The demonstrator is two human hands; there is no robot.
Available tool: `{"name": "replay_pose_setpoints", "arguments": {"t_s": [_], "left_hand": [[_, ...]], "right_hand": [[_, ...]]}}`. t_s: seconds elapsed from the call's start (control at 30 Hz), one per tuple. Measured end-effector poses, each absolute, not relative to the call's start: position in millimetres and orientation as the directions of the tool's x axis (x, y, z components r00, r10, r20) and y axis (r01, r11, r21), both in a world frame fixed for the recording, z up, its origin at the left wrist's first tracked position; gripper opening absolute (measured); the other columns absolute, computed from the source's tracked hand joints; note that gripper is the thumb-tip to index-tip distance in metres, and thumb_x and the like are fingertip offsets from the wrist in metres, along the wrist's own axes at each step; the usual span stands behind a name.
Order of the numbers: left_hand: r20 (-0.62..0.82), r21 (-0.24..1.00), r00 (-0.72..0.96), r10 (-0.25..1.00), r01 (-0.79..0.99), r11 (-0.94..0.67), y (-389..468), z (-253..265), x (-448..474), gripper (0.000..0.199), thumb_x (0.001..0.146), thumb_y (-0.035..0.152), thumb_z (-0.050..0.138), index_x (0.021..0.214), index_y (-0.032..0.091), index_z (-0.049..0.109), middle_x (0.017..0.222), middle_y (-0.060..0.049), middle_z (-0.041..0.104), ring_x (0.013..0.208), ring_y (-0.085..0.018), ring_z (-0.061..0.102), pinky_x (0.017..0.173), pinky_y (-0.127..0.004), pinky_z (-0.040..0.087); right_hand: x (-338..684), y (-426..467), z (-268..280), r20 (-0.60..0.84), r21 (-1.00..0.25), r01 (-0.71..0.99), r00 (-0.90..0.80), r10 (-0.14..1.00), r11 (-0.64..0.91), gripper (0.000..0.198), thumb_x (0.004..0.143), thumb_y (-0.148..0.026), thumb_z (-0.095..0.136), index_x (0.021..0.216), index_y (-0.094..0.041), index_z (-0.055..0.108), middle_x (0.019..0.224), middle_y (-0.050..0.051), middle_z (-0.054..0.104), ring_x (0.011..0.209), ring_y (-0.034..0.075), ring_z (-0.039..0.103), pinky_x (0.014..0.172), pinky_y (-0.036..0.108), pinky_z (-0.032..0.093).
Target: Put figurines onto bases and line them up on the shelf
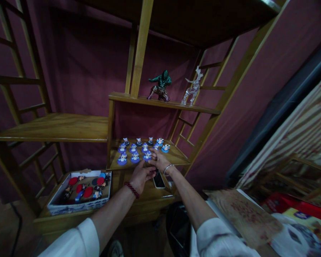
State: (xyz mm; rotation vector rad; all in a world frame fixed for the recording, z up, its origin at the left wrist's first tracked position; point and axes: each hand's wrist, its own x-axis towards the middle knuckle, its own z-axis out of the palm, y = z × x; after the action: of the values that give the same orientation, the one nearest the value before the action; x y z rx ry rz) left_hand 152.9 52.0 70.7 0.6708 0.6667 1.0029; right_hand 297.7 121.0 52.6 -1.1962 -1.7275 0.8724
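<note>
Several small figurines on purple, dark and blue round bases stand in rows on a low wooden shelf. At the front right of the rows is a purple-based figurine. My right hand, with a silver bracelet, reaches to its right side, thumb and fingers apart; whether the fingertips touch it is unclear. Just below, my left hand, wearing a red bead bracelet, has its fingers loosely extended in front of that figurine and appears to hold nothing. A dark-screened phone lies under and beside my hands.
At the left, an open box holds several jumbled figurines with red and blue bases. Above, a green-and-brown crouching figure and a clear deer figure stand on the upper shelf. A wooden upright rises from that shelf.
</note>
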Motion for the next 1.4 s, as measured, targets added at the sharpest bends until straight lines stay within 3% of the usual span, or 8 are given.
{"name": "replay_pose_setpoints", "arguments": {"t_s": [0.23,0.4,0.63,1.4], "left_hand": [[-0.14,0.772,0.409,0.902,-0.526,0.358,53.4,68.6,152.4,0.059,0.066,-0.002,0.05,0.121,0.014,0.034,0.077,-0.007,0.063,0.062,-0.011,0.059,0.066,-0.026,0.046],[-0.107,0.781,0.43,0.896,-0.521,0.343,55.4,64.8,153.6,0.053,0.068,0.002,0.052,0.117,0.015,0.039,0.08,-0.007,0.063,0.065,-0.011,0.059,0.068,-0.026,0.047],[-0.139,0.78,0.405,0.904,-0.518,0.352,54.2,68.6,154.5,0.058,0.066,-0.004,0.046,0.12,0.012,0.035,0.076,-0.006,0.063,0.061,-0.01,0.059,0.065,-0.025,0.046],[-0.105,0.823,0.425,0.899,-0.471,0.319,59.5,72.3,149.5,0.031,0.066,-0.001,0.046,0.094,0.011,0.051,0.077,-0.009,0.064,0.062,-0.01,0.059,0.064,-0.023,0.045]], "right_hand": [[297.8,120.7,56.4,0.251,-0.857,0.401,-0.225,0.941,0.324,0.057,0.062,-0.014,0.057,0.116,-0.018,0.039,0.073,-0.004,0.055,0.076,0.01,0.055,0.076,0.027,0.044],[297.1,119.9,58.1,0.235,-0.866,0.388,-0.239,0.942,0.314,0.057,0.062,-0.014,0.058,0.116,-0.02,0.04,0.082,-0.001,0.059,0.083,0.012,0.055,0.08,0.029,0.043],[296.6,120.1,55.6,0.243,-0.883,0.352,-0.226,0.943,0.312,0.056,0.061,-0.016,0.061,0.114,-0.023,0.043,0.094,0.002,0.059,0.091,0.013,0.053,0.084,0.032,0.042],[301.1,126.2,47.9,0.238,-0.9,0.324,-0.192,0.952,0.291,0.055,0.059,-0.019,0.063,0.111,-0.022,0.044,0.095,0.002,0.059,0.088,0.012,0.055,0.083,0.031,0.043]]}}
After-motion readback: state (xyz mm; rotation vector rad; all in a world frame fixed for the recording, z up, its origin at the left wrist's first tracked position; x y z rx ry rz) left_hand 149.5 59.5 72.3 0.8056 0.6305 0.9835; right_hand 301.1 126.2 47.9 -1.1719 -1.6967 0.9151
